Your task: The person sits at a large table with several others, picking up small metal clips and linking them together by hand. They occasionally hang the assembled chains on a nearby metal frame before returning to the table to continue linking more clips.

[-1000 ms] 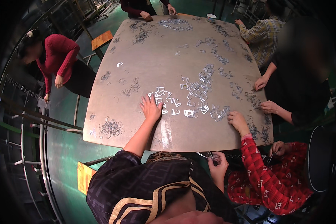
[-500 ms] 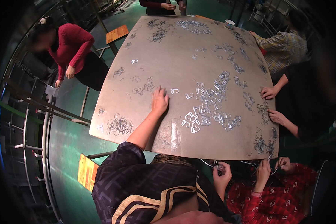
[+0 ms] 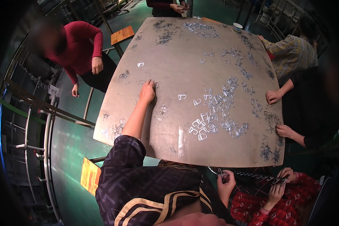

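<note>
My left hand (image 3: 147,91) reaches over the left half of a grey table. Its fingers are stretched out, tips down by a few thin wire pieces (image 3: 156,84). A small heap of thin bent wires (image 3: 162,112) lies just to the right of my left wrist. Below the near table edge, my right hand (image 3: 226,182) is closed in a pinch on a shiny bent wire piece (image 3: 213,171), partly hidden by the fingers. Flat silvery hooks (image 3: 214,109) lie scattered right of the middle, with a single hook (image 3: 182,97) apart from them.
The table (image 3: 169,139) carries more wire heaps (image 3: 118,128) along its edges and a white cup (image 3: 237,27) at the far right. Co-workers stand or sit around it; one in red sleeves (image 3: 265,211) handles a row of hooks close to my right. Wooden stools (image 3: 122,34) stand at the left.
My left hand has moved left and slightly farther away. Some thin wires now lie nearer, beside my wrist. My right hand stays below the edge. The red-sleeved co-worker's hands have come together.
</note>
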`<action>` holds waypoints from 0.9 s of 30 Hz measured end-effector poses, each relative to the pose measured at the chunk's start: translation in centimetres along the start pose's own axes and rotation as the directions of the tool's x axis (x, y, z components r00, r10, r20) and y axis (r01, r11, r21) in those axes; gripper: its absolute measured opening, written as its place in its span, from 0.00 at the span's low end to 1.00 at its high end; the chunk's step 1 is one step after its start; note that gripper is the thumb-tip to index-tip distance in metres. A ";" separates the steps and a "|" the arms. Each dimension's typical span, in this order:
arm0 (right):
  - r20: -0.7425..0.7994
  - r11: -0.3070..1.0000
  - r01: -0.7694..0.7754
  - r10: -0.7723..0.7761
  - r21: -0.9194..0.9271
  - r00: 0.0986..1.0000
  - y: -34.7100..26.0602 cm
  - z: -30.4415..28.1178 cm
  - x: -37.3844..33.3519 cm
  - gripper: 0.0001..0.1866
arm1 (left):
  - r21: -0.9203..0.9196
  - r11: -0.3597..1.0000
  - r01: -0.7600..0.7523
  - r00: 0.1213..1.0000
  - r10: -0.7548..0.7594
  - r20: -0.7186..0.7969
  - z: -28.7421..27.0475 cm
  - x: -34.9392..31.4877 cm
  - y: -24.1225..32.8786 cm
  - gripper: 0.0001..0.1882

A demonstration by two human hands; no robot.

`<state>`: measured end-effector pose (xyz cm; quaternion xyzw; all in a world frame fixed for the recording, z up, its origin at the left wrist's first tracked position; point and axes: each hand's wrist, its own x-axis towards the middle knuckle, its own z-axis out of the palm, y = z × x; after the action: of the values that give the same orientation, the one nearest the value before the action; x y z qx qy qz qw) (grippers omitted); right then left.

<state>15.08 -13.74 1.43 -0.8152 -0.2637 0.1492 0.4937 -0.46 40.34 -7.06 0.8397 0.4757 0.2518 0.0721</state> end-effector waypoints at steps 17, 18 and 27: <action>0.060 0.998 0.061 -0.062 0.020 0.996 -0.2 0.9 -0.2 0.16 | -0.263 0.965 -0.016 0.952 0.095 0.292 -5.0 -7.2 7.8 0.06; 0.060 0.997 0.070 -0.072 0.037 0.996 -0.2 1.0 -0.1 0.16 | -0.241 0.969 -0.051 0.940 0.128 0.317 -5.0 -7.9 8.7 0.06; 0.117 0.989 0.140 -0.144 0.040 0.983 0.2 1.1 0.1 0.16 | -0.043 0.964 -0.263 0.908 0.262 0.328 -1.9 -11.3 13.9 0.07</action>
<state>14.69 -12.97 0.73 -0.7760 -0.3480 0.1664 0.4990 4.44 23.18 -4.39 0.9263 0.3400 0.1140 0.1154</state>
